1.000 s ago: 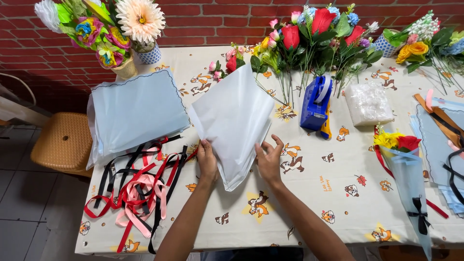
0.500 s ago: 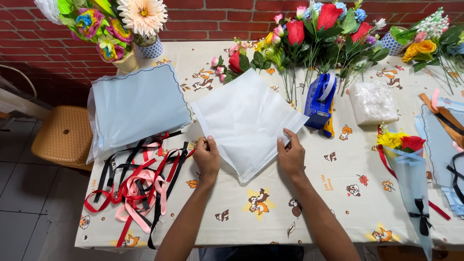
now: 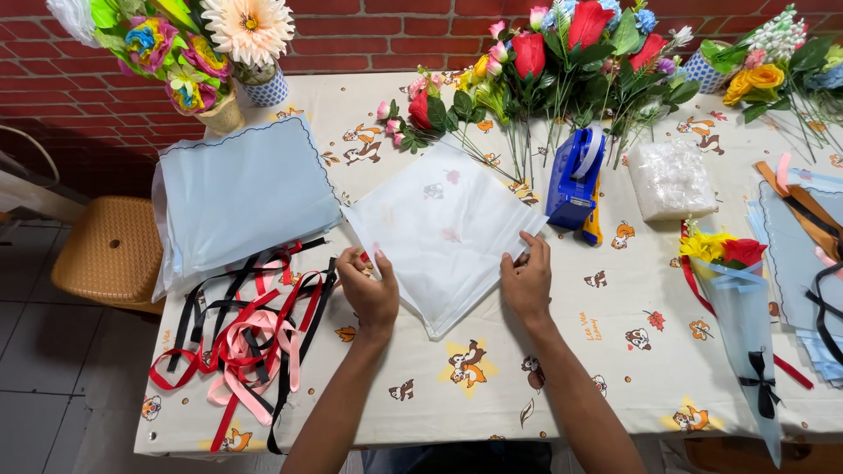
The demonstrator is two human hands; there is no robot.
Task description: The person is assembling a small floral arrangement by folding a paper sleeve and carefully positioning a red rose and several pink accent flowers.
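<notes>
A thin white square sheet of wrapping paper (image 3: 443, 230) lies flat on the table like a diamond, one corner toward me. My left hand (image 3: 369, 290) rests on its left edge, fingers curled on the paper. At the sheet's right edge, close to its right corner, my right hand (image 3: 525, 281) presses the paper down with the fingertips. Just past the sheet's far corner lie loose artificial flowers (image 3: 527, 66), red, pink and yellow, stems pointing toward the paper.
A stack of pale blue sheets (image 3: 241, 193) lies at left, above a tangle of red, pink and black ribbons (image 3: 241, 333). A blue tape dispenser (image 3: 575, 180), a clear plastic packet (image 3: 672, 180) and a finished wrapped bouquet (image 3: 742, 298) sit at right. A wicker stool (image 3: 110, 250) stands off the table's left edge.
The white sheet, held up and folded a second ago, has been spread flat on the table. Both hands moved apart to its left and right edges.
</notes>
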